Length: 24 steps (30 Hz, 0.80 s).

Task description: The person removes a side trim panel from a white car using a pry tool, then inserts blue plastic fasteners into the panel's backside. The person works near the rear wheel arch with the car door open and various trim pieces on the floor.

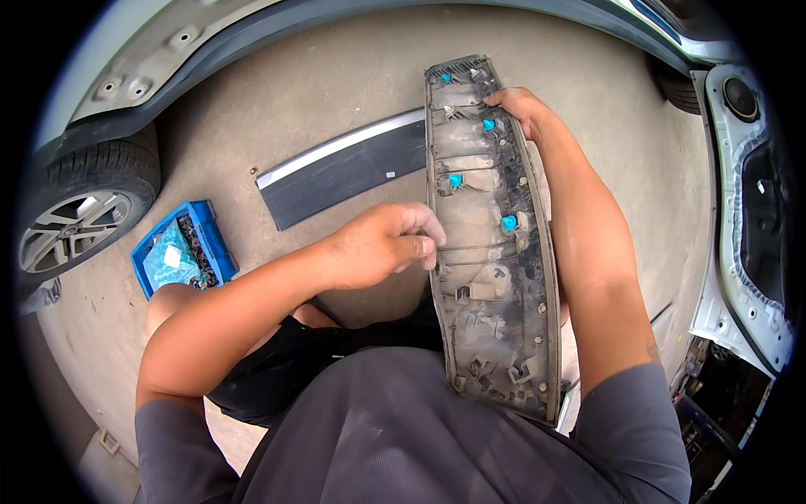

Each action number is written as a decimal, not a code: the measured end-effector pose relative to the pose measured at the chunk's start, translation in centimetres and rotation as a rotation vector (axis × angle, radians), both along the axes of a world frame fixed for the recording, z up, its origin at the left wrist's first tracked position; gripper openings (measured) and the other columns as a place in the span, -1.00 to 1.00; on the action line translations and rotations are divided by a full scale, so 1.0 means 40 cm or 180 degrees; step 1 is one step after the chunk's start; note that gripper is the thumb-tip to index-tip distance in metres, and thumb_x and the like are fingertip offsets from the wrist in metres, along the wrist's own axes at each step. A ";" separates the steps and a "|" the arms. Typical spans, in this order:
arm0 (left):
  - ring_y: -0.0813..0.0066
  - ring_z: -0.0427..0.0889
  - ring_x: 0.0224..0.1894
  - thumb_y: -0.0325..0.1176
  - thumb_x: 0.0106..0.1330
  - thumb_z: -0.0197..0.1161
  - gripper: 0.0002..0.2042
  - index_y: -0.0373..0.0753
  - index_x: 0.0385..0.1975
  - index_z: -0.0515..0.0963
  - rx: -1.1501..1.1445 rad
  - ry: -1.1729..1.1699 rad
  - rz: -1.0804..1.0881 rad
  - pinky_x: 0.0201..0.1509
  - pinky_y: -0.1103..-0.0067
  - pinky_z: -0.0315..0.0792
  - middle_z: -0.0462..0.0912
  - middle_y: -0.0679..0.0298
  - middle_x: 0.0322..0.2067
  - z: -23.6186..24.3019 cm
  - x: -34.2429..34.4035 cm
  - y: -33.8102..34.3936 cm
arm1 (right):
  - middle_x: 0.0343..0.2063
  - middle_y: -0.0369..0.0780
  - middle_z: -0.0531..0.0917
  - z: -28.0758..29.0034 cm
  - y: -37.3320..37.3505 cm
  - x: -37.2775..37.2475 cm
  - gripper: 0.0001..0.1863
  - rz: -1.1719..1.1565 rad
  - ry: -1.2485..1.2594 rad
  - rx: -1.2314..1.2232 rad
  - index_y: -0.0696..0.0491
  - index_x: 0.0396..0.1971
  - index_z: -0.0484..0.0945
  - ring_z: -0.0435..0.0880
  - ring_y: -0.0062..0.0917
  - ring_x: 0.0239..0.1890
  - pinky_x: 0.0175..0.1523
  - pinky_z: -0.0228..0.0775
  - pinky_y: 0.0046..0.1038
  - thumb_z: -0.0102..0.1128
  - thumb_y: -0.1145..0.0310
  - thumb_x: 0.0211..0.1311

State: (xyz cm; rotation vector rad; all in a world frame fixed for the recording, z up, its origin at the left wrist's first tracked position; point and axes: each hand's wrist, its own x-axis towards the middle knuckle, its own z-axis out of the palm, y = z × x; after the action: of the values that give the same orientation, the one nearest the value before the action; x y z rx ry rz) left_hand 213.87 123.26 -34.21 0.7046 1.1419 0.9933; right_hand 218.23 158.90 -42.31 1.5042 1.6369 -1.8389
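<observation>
A long, dirty black door trim panel stands tilted in front of me, its ribbed back side facing up and its lower end by my lap. Several bright blue plastic clips sit in mounts on its upper half. My right hand grips the panel's right edge near the far end, the thumb over the back side. At the left edge, about halfway down, is my left hand, fingers curled and thumb drawn in close to them. Whatever lies between those fingertips, if anything, is too small to make out.
A second dark trim panel with a silver strip lies on the concrete floor beyond. To the left, a blue bin holds a bag of blue clips and dark fasteners, beside a car wheel. An opened car door stands at right.
</observation>
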 end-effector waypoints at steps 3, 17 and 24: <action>0.66 0.38 -0.45 -0.27 0.49 0.08 -0.77 -0.30 -0.05 0.50 -0.0244 -0.0489 -0.0195 -0.39 0.70 0.32 0.63 0.27 -0.38 -0.015 0.047 -0.016 | -0.38 -0.02 0.70 -0.015 -0.008 -0.001 -0.72 -0.0057 0.0068 -0.0013 0.35 -0.11 0.46 0.74 -0.33 -0.54 -0.42 0.72 -0.17 0.09 0.44 0.29; 0.15 0.64 0.02 -0.36 0.38 0.18 -0.61 -0.36 0.15 0.40 -0.0166 -0.2421 0.0295 -0.03 0.43 0.52 0.57 -0.06 0.02 -0.001 0.022 -0.052 | -0.38 -0.01 0.70 -0.010 0.006 0.019 -0.71 -0.0158 0.0101 -0.0019 0.34 -0.11 0.47 0.73 -0.33 -0.57 -0.45 0.70 -0.15 0.10 0.44 0.29; 0.34 0.63 -0.22 -0.32 0.43 0.20 -0.75 -0.33 -0.03 0.50 0.0019 -0.2085 0.0957 -0.19 0.54 0.49 0.62 0.08 -0.11 0.027 0.037 -0.104 | -0.37 -0.02 0.68 -0.014 -0.004 -0.005 -0.70 -0.0073 0.0207 -0.0106 0.39 -0.11 0.45 0.74 -0.27 -0.50 -0.40 0.71 -0.14 0.09 0.45 0.29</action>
State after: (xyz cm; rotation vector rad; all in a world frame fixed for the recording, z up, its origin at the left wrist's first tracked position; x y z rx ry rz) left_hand 215.33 119.08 -33.13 0.1739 0.6707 1.3526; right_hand 218.01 158.75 -42.87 1.4702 1.6158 -1.9368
